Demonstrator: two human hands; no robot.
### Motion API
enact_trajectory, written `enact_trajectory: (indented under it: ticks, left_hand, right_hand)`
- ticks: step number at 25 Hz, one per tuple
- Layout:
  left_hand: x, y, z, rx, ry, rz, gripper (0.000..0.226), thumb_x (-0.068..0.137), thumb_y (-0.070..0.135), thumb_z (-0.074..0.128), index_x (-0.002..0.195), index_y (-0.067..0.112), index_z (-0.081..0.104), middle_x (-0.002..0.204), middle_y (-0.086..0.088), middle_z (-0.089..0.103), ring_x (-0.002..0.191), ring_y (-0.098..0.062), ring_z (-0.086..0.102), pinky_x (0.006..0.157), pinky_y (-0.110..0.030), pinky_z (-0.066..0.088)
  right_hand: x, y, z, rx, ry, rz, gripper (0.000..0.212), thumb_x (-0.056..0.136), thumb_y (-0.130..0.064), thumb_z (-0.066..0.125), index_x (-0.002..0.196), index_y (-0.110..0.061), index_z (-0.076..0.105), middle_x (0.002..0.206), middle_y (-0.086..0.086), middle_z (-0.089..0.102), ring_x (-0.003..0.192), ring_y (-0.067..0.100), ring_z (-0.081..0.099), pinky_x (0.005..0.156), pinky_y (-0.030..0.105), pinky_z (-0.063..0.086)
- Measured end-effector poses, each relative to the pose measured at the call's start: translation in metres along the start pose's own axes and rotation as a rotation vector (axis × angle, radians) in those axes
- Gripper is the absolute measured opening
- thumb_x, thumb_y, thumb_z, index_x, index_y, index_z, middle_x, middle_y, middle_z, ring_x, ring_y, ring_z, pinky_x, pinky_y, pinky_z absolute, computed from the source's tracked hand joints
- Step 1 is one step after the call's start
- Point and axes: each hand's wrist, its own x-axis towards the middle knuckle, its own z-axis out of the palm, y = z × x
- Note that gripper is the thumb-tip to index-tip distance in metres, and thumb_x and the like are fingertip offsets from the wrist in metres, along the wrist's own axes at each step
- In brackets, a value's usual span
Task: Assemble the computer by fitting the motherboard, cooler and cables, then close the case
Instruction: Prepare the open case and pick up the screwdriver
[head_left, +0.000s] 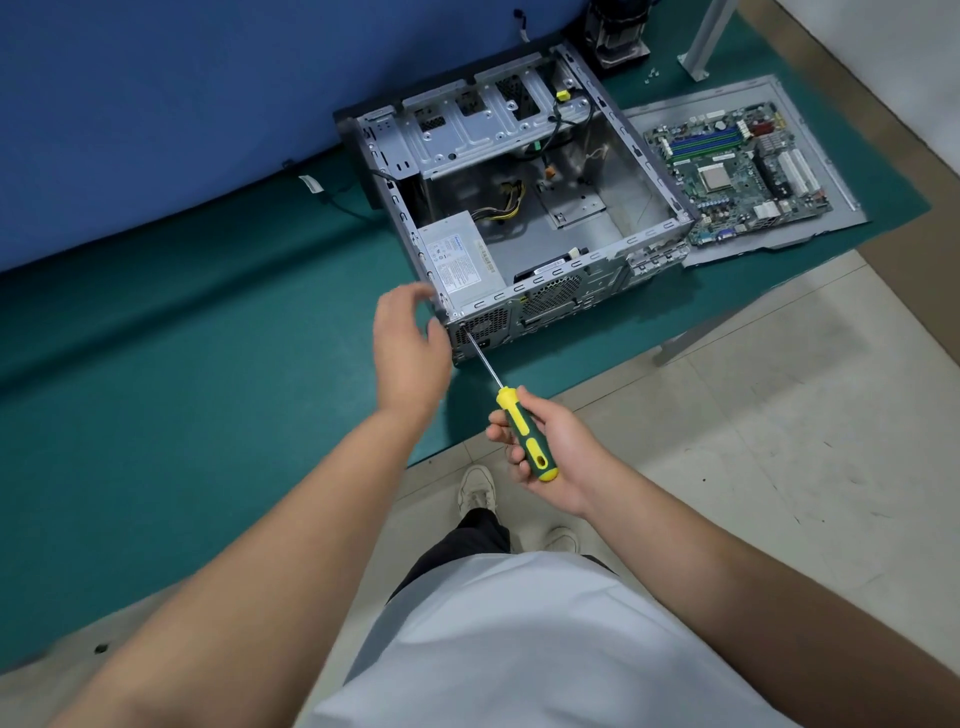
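Note:
An open grey computer case (644, 171) lies on its side on the green mat, with a power supply (462, 260) in its near left corner and loose cables inside. The motherboard (737, 171) lies on a grey side panel (831, 228) to the right of the case. My right hand (550, 447) grips a yellow-and-green screwdriver (524, 436) whose tip meets the case's near left rear corner. My left hand (408, 343) hovers by that same corner with fingers loosely spread, holding nothing.
The green mat (208, 338) covers the table, with a blue partition (156, 104) behind it. A black cooler (618, 31) stands at the back, small screws (652, 75) near it. A white post (706, 41) rises at the far right. My shoes (478, 488) are on the tiled floor.

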Motion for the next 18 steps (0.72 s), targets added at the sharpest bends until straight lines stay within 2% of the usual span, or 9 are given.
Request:
enact_trajectory:
  ticks: [1,3,4,6,7,10,14,16,18]
  left_hand:
    - [-0.014,0.001,0.004,-0.155,0.024,-0.218,0.027,0.094,0.001,0.057,0.120,0.008,0.061,0.111,-0.001,0.062,0.099,-0.011,0.060,0.090,-0.017,0.046]
    - [-0.032,0.007,0.013,-0.595,-0.247,-0.690,0.016,0.100,0.004,0.055,0.115,0.004,0.060,0.099,-0.003,0.072,0.084,-0.015,0.068,0.080,-0.024,0.052]
    - [-0.036,0.008,0.015,-0.733,-0.392,-0.800,0.019,0.102,0.003,0.051,0.118,0.003,0.061,0.102,-0.006,0.077,0.087,-0.017,0.073,0.084,-0.029,0.056]
    - [-0.034,0.007,0.016,-0.786,-0.500,-0.799,0.025,0.103,-0.002,0.048,0.121,0.005,0.063,0.109,-0.010,0.078,0.095,-0.018,0.076,0.091,-0.034,0.058]
    - [-0.032,0.007,0.015,-0.774,-0.498,-0.776,0.024,0.102,-0.004,0.049,0.119,0.005,0.064,0.108,-0.011,0.078,0.094,-0.018,0.077,0.087,-0.032,0.060]
    - [-0.028,0.007,0.015,-0.706,-0.419,-0.787,0.012,0.095,-0.003,0.066,0.106,0.001,0.069,0.093,-0.014,0.078,0.075,-0.018,0.077,0.064,-0.025,0.061]
    - [-0.024,0.007,0.025,-0.510,-0.277,-0.821,0.030,0.078,0.008,0.089,0.085,0.011,0.060,0.062,-0.006,0.063,0.046,-0.014,0.055,0.045,-0.024,0.047]
    - [-0.023,0.011,0.032,-0.427,-0.242,-0.783,0.044,0.077,0.016,0.091,0.076,0.018,0.047,0.057,-0.001,0.047,0.046,-0.015,0.037,0.044,-0.028,0.033]
    - [-0.022,0.013,0.034,-0.425,-0.241,-0.728,0.036,0.083,0.019,0.086,0.079,0.018,0.050,0.064,0.000,0.048,0.052,-0.015,0.040,0.048,-0.028,0.037]
  right_hand:
    - [0.001,0.002,0.002,0.021,0.014,-0.003,0.039,0.098,-0.047,0.054,0.084,-0.016,0.073,0.076,0.000,0.068,0.048,0.009,0.050,0.041,0.019,0.037]
    - [0.001,0.004,0.007,0.047,0.065,-0.008,0.029,0.094,-0.039,0.052,0.083,-0.016,0.066,0.068,0.000,0.061,0.046,0.010,0.049,0.039,0.018,0.036]
    - [0.000,0.004,0.009,0.062,0.077,-0.002,0.028,0.093,-0.036,0.050,0.082,-0.016,0.065,0.066,0.001,0.058,0.046,0.011,0.050,0.038,0.017,0.035]
    - [-0.001,0.002,0.010,0.087,0.067,0.015,0.027,0.094,-0.034,0.048,0.084,-0.014,0.063,0.065,0.002,0.056,0.047,0.011,0.051,0.037,0.017,0.036]
    - [-0.002,0.002,0.010,0.094,0.055,0.017,0.028,0.096,-0.034,0.048,0.088,-0.013,0.063,0.066,0.003,0.057,0.048,0.012,0.053,0.038,0.017,0.038]
    - [-0.005,0.004,0.006,0.094,0.029,-0.060,0.028,0.102,-0.034,0.056,0.105,-0.007,0.063,0.077,0.009,0.061,0.058,0.020,0.063,0.053,0.024,0.053]
    - [-0.010,0.014,0.002,-0.079,0.037,-0.216,0.030,0.095,-0.019,0.071,0.114,-0.004,0.053,0.094,0.011,0.065,0.073,0.023,0.069,0.074,0.037,0.061]
    - [-0.009,0.018,0.004,-0.239,0.094,-0.280,0.026,0.095,-0.016,0.072,0.110,-0.002,0.058,0.091,0.010,0.065,0.071,0.016,0.068,0.072,0.034,0.060]
    - [-0.010,0.016,0.008,-0.257,0.098,-0.260,0.018,0.097,-0.023,0.069,0.101,-0.005,0.067,0.082,0.008,0.065,0.066,0.014,0.064,0.062,0.029,0.054]
